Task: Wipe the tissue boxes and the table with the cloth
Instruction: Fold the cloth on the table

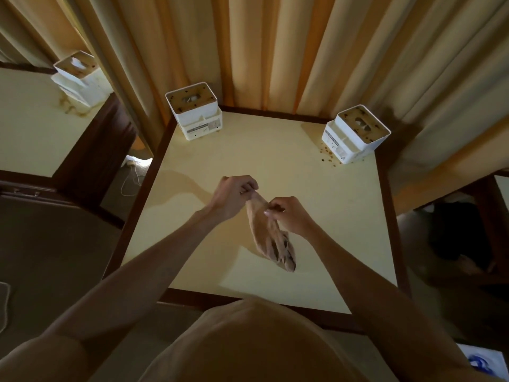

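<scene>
Both hands pinch the top of the stained cloth, left hand and right hand close together, letting it hang over the table, probably to unfold it; both tissue boxes wait at the far corners.

dim warm light, soft blur, wide-angle bending at the edges.

Stained tan cloth hangs over cream table; two spotted white tissue boxes at far corners.
</scene>
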The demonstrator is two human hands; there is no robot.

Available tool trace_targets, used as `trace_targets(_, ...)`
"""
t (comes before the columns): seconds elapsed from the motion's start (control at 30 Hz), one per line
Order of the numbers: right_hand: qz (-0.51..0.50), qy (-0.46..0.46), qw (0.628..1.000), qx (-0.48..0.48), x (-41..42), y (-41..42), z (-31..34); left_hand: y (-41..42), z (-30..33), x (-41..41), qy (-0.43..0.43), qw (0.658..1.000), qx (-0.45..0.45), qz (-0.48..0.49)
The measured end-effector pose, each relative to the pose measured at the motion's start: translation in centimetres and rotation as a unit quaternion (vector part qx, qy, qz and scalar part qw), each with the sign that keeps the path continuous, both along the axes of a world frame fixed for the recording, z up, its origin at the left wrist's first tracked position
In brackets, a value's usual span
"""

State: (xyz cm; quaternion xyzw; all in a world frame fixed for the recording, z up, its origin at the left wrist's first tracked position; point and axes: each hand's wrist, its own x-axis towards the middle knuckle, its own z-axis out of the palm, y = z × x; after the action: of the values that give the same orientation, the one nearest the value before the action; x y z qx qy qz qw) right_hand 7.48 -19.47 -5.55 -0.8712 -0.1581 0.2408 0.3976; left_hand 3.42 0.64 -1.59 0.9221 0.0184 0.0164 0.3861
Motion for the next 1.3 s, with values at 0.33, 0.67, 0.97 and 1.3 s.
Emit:
trace_targets(0.33,-0.061,0.049,0.995,0.061,1.8,-5.3,0.1,1.8,4.1,1.3,-0.071,0.997,0.011,0.028)
trace_targets(0.67,-0.102,-0.014,0.994,0.020,3.7,-7.8,0.4,5.4,4.8,2.8,-0.041,0.996,0.070,0.033)
trace_targets(0.97,-0.102,-0.160,0.980,0.067,8.4,-7.8,8.3,6.2,8.2,6.3,-0.089,0.988,0.119,0.043)
trace_targets(1.3,-0.109,-0.145,0.980,0.083,8.3,-9.0,10.1,6.7,7.7,5.8,-0.051,0.997,0.045,0.043)
